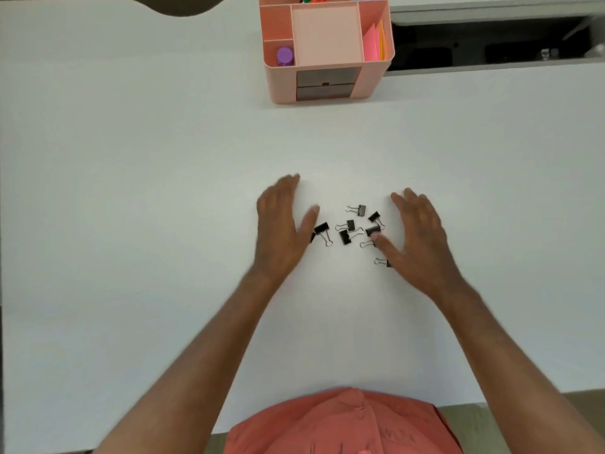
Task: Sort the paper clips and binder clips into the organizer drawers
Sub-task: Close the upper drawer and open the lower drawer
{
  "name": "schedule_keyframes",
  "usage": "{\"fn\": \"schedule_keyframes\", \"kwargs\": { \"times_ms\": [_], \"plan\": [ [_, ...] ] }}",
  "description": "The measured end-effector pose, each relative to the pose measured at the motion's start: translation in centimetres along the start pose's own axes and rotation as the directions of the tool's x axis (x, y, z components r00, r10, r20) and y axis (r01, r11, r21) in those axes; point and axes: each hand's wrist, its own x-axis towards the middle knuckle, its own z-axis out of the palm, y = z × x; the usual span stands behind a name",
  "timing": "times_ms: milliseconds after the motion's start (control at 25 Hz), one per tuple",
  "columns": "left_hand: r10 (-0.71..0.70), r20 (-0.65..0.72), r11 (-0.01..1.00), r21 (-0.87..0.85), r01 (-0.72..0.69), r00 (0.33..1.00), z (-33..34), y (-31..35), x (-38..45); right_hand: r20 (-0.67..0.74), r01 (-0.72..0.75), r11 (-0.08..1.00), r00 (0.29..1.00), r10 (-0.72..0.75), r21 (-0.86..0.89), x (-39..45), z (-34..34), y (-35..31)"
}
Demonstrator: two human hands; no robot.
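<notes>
Both hands spread flat on white table (131,191), L hand (281,229) at 9 o'clock & R hand (417,242) at 3 o'clock of binder clips (352,229). Pink organizer (373,81) at 12 o'clock, drawers (324,84) closed.

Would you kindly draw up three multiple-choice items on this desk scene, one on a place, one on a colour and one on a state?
1. Where do the binder clips lie?
A. inside the organizer
B. on the table between the two hands
C. in the top drawer

2. What colour is the cap of the bottle in the organizer?
A. purple
B. yellow
C. white

3. How do the two drawers stand?
A. both pulled out
B. one removed
C. both pushed in

Key: 1 B, the clips are scattered on the white table between the left hand and right hand; 2 A, the cap shows purple; 3 C, both fronts sit flush with the organizer's face.
</notes>
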Motion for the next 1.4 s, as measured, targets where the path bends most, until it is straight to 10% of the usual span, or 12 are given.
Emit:
{"fn": "schedule_keyframes", "kwargs": {
  "times_ms": [160, 400, 640, 840, 1040, 1240, 1400],
  "plan": [
    [0.076, 0.208, 0.929, 0.340, -0.145, 0.975, 1.7, 0.7, -8.9, -0.038, 0.067, 0.996, 0.997, -0.069, -0.060, -5.0, 3.5, 0.9],
    [0.036, 0.236, 0.911, 0.391, -0.129, 0.971, 2.5, 1.2, -9.2, -0.153, 0.116, 0.993, 0.981, -0.120, -0.034, -3.1, 5.7, -2.0],
    [0.107, 0.290, 0.938, 0.287, -0.193, 0.951, 2.1, 0.9, -8.0, -0.107, 0.250, 0.968, 0.962, -0.251, -0.026, -1.4, 6.7, -3.9],
    [0.166, 0.259, 0.984, -0.101, -0.144, 0.951, 0.6, 1.3, -6.1, -0.157, 0.211, 0.890, 0.975, -0.159, 0.405, 0.1, 4.1, -4.8],
    [-0.254, -0.045, 0.889, -0.404, 0.215, 0.966, -1.7, 3.3, 3.2, -0.228, 0.168, 0.918, 0.970, -0.088, 0.360, 7.4, -0.1, -7.4],
    [-0.549, 0.100, 0.572, -0.679, 0.460, 0.830, -5.1, 4.7, 15.3, 0.026, 0.174, 0.982, 0.984, -0.176, 0.070, 14.1, -2.1, -10.4],
    [-0.565, 0.133, 0.575, -0.644, 0.504, 0.814, -5.0, 4.4, 17.2, -0.008, 0.209, 0.962, 0.977, -0.213, -0.175, 16.3, -1.7, -11.1]
  ]
}}
